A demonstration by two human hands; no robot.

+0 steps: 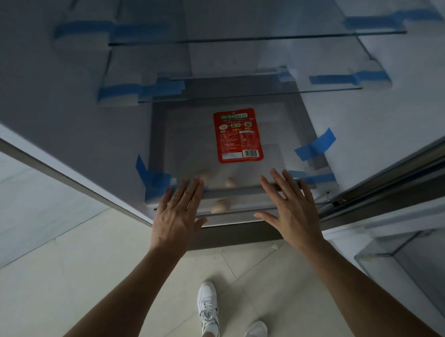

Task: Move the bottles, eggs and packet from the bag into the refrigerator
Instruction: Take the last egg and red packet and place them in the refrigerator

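The left hand (177,210) and right hand (291,206) lie flat, fingers spread, on the drawer (242,191), likely to slide it shut over the eggs (219,206) between them; the packet (238,135) rests just beyond.

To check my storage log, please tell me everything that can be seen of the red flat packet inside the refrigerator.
The red flat packet looks like glossy plastic film, rectangular with rounded corners. It has a green band at its top, three round food pictures, small print too fine to read, and a barcode at its lower right. It lies flat on the ribbed translucent shelf under a glass shelf. Nothing else touches it; the left hand and right hand are apart from it.
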